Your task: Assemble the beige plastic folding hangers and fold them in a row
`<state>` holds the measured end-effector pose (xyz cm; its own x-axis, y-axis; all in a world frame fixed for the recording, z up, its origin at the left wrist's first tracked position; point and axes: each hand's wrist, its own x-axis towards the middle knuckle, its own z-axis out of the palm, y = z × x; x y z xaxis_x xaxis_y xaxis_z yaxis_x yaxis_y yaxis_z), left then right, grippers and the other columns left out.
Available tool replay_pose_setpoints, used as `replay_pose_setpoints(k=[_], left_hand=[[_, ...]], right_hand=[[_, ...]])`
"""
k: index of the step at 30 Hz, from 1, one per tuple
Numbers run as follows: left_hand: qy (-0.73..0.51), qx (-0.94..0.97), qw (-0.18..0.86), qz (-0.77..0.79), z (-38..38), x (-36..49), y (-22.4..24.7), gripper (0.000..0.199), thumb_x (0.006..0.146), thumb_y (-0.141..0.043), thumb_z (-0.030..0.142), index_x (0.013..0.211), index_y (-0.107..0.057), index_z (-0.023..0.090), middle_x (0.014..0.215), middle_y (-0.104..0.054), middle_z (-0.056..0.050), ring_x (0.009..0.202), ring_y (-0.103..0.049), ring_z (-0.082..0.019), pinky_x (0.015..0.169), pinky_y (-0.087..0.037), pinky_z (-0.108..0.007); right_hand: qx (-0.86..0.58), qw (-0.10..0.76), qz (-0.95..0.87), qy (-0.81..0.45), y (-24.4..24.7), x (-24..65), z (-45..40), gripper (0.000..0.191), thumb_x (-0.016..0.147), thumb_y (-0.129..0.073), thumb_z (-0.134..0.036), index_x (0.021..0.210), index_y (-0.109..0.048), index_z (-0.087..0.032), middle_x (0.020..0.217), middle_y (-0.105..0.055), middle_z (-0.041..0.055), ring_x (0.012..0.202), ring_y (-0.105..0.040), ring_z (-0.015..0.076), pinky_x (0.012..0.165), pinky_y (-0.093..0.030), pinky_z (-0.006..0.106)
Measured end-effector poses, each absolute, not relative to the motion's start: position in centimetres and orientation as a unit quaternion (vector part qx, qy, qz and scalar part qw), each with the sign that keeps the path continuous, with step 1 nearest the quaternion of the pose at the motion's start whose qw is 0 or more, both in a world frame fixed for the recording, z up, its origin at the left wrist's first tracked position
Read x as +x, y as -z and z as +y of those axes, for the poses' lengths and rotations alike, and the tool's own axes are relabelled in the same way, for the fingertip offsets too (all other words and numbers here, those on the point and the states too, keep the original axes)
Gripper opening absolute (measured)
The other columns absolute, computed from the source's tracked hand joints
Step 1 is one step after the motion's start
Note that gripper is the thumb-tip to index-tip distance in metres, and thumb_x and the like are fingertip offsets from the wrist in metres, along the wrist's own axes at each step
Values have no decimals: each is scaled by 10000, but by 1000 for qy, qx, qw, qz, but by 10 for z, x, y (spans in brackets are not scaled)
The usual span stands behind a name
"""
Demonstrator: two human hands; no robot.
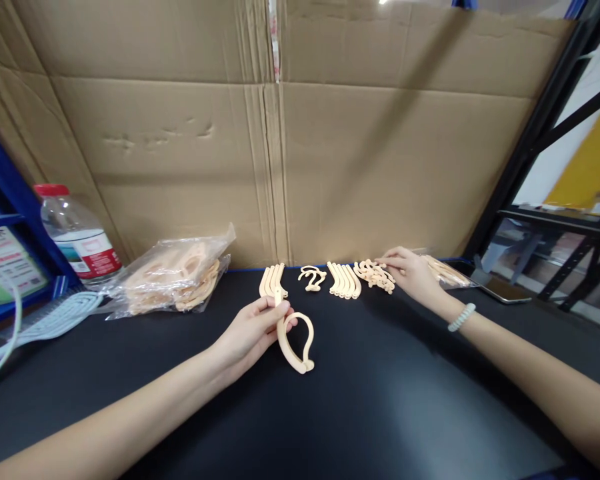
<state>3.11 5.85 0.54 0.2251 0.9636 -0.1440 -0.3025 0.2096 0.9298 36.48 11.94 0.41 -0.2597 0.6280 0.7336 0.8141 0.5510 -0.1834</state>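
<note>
My left hand [257, 327] is closed around a beige hanger piece [291, 350], a smooth bar with a curved loop on its right, held above the black table. Behind that hand lies a row of beige curved bars [271, 279]. My right hand [411, 272] reaches to a pile of small beige pieces [373, 273], its thumb and fingertips drawn together at the pile's right edge. What is between them cannot be made out. Between the two hands lie another row of curved bars [344, 280] and a few thin hook-shaped pieces [312, 277].
Clear bags of beige parts [170, 277] lie at the left, near a red-capped bottle [83, 233] and a light blue hairbrush [55, 320]. Another bag [447, 272] and a phone [503, 288] lie at the right. A cardboard wall [180, 147] closes off the table's back.
</note>
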Motion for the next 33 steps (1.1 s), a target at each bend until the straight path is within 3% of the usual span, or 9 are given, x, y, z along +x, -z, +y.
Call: replay_pose_setpoints(k=[9,14,18,22,28,31,33], left_hand=[[-489,413,679,358,55,33,-7,189,702,-790,143,753,-610,117,721,-660,-26,696,-660,-132,739,-548,-230],[-485,442,671,346,53,32,-4,250,689,-814,247,768,-606,134,734,-656,-6,724,-651,-124,781,-525,-249],[-483,473,653,342,49,35,-4,272,703,-800,300,779,-588,147,730,-650,7,730,-644,-121,793,-509,-260],[-479,512,622,350,44,38,-4,297,717,-778,338,733,-547,152,685,-627,24,687,-623,-111,715,-507,-241],[-476,556,570,374,41,39,1,288,754,-735,350,747,-524,155,712,-606,28,682,-629,-117,663,-514,-237],[-483,567,535,399,41,40,3,268,774,-709,351,790,-529,153,736,-608,12,702,-640,-135,686,-530,-261],[-496,569,509,413,40,41,5,281,792,-683,355,930,-538,158,830,-619,-10,734,-655,-156,720,-548,-303]], right_hand=[[-456,339,-813,128,19,377,136,369,774,-418,-22,868,-744,-167,886,-684,99,814,-628,218,765,-524,387],[-438,354,-816,127,12,355,118,466,737,-367,50,1004,-692,-152,990,-657,109,921,-620,215,829,-517,402],[-305,385,-866,92,0,300,73,384,850,-424,-32,1141,-613,-198,1096,-641,97,1040,-577,209,907,-488,415],[-157,275,-942,113,-4,257,31,301,905,-497,-141,1197,-567,-141,1122,-658,92,1109,-518,220,939,-444,388],[-168,199,-953,153,-2,252,22,284,958,-472,-342,1114,-603,-144,1046,-675,85,1086,-508,227,904,-389,383],[-184,196,-952,146,-1,254,25,222,964,-466,-308,1034,-621,-165,953,-674,56,1076,-511,212,914,-360,374],[-183,194,-951,156,-1,254,25,198,961,-473,-290,959,-627,-166,882,-661,44,1052,-524,209,895,-357,368]])
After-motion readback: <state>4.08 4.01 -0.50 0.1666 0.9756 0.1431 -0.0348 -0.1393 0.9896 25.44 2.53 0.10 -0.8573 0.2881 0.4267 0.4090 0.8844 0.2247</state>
